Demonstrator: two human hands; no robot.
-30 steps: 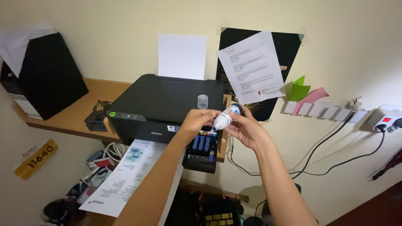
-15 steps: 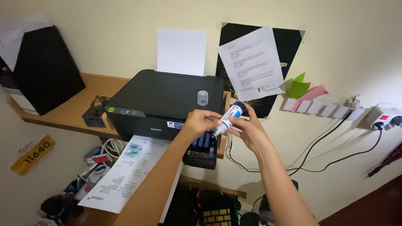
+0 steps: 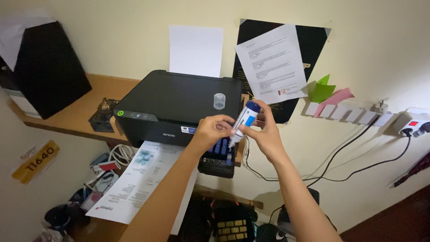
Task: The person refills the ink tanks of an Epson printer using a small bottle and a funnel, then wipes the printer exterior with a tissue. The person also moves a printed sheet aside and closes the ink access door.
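- A small white ink bottle (image 3: 246,117) with a blue end is held tilted, nozzle down, just above the opened ink tank compartment (image 3: 218,154) at the printer's (image 3: 177,107) front right corner.
- The bottle's body is gripped by the right hand (image 3: 264,134); its lower end is pinched by the left hand (image 3: 214,130).
- The nozzle does not appear seated in a tank port yet, so filling seems still to be done.
- A clear cap (image 3: 218,101) is left standing on the printer's lid, and a printed sheet (image 3: 134,179) lies in the output tray.

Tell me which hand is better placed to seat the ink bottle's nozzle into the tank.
Probably the right hand: it grips the ink bottle, nozzle down above the tank ports. The left hand only pinches near the nozzle.
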